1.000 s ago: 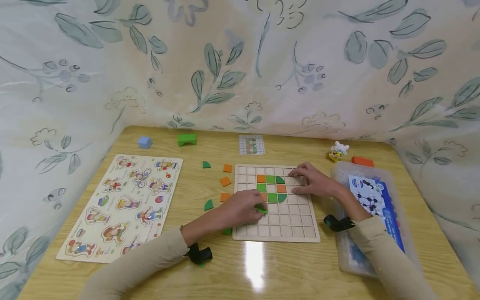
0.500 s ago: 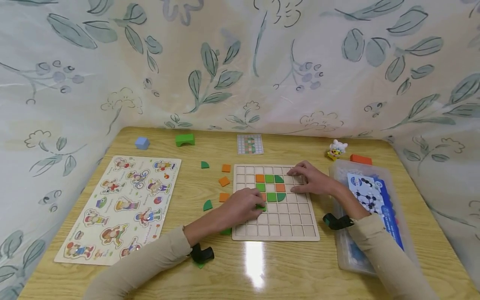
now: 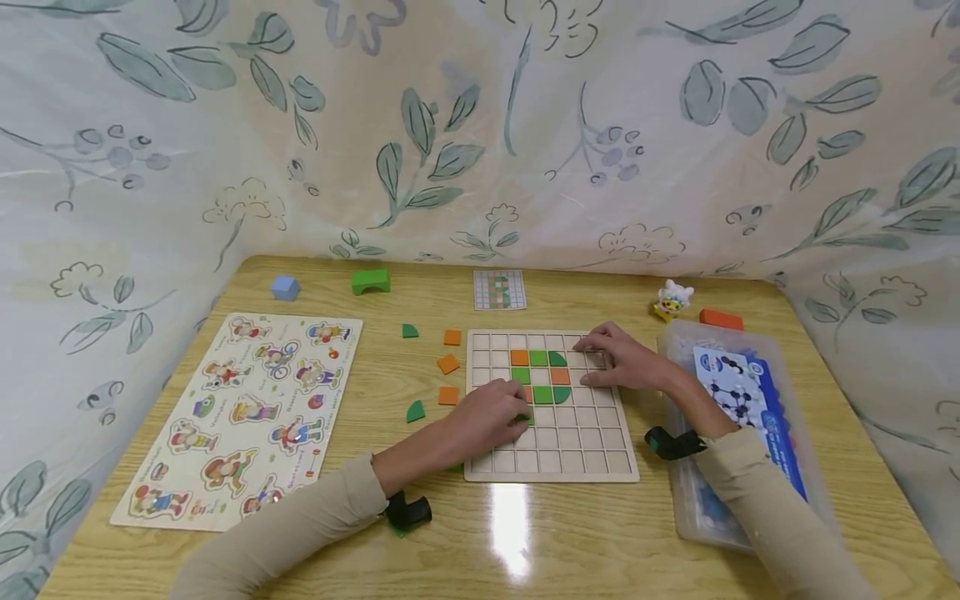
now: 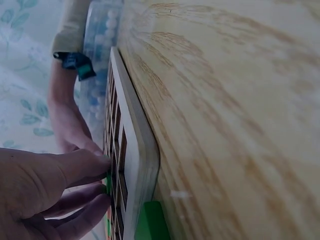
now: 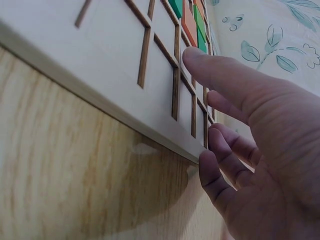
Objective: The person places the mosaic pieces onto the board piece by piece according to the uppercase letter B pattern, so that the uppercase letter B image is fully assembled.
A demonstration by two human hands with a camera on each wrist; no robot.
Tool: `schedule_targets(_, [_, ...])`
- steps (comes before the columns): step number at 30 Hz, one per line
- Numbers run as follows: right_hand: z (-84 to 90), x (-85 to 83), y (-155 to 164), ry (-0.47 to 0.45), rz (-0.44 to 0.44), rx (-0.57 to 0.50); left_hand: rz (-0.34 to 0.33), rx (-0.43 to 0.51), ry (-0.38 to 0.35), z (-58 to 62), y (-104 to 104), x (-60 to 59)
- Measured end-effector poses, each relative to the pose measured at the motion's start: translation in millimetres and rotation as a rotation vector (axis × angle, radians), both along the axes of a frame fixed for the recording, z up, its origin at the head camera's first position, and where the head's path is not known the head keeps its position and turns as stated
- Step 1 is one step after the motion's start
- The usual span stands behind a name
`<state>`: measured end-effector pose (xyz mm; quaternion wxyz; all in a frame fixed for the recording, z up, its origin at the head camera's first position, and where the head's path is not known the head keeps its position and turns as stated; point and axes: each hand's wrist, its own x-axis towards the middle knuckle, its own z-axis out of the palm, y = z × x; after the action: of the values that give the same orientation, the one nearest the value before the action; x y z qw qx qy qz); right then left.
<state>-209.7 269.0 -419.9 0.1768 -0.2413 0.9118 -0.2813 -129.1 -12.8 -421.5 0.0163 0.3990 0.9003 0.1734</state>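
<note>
A wooden grid board (image 3: 577, 442) lies mid-table with several orange and green tiles (image 3: 538, 358) set in its upper cells. My left hand (image 3: 517, 417) reaches over the board's left side and pinches a small green piece (image 3: 529, 419) just below those tiles. The left wrist view shows the left hand (image 4: 102, 180) with a green sliver (image 4: 108, 184) at the fingertips, against the board (image 4: 140, 150). My right hand (image 3: 596, 354) rests with straight fingers on the board's upper right; the right wrist view shows the right hand (image 5: 205, 107) touching the board (image 5: 100, 50).
Loose orange squares (image 3: 448, 363) and green quarter circles (image 3: 416, 411) lie left of the board. A pattern card (image 3: 499, 289) sits behind it. Also here: a picture puzzle (image 3: 240, 417) at left, a blue cube (image 3: 285, 288), a green arch (image 3: 371, 281), and a plastic box (image 3: 750, 433) at right.
My left hand has crept slightly up the board toward the placed tiles, still pinching the green piece. The right hand has stayed where it was.
</note>
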Motion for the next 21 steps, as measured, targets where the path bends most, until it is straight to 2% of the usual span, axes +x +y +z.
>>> schedule_targets(11, [0.0, 0.4, 1.3, -0.009, -0.008, 0.003, 0.019, -0.023, 0.036, 3.3, 5.3, 0.2])
schedule_targets(14, [-0.4, 0.6, 1.5, -0.011, -0.011, 0.006, 0.019, -0.008, 0.018, 4.7, 2.6, -0.8])
schedule_targets(18, [-1.6, -0.2, 1.2, -0.002, -0.005, 0.010, 0.059, 0.093, -0.050, 9.3, -19.7, -9.8])
schedule_targets(21, [-1.4, -0.3, 0.8, -0.010, -0.006, 0.002, 0.143, 0.163, -0.063, 11.2, -50.1, -21.2])
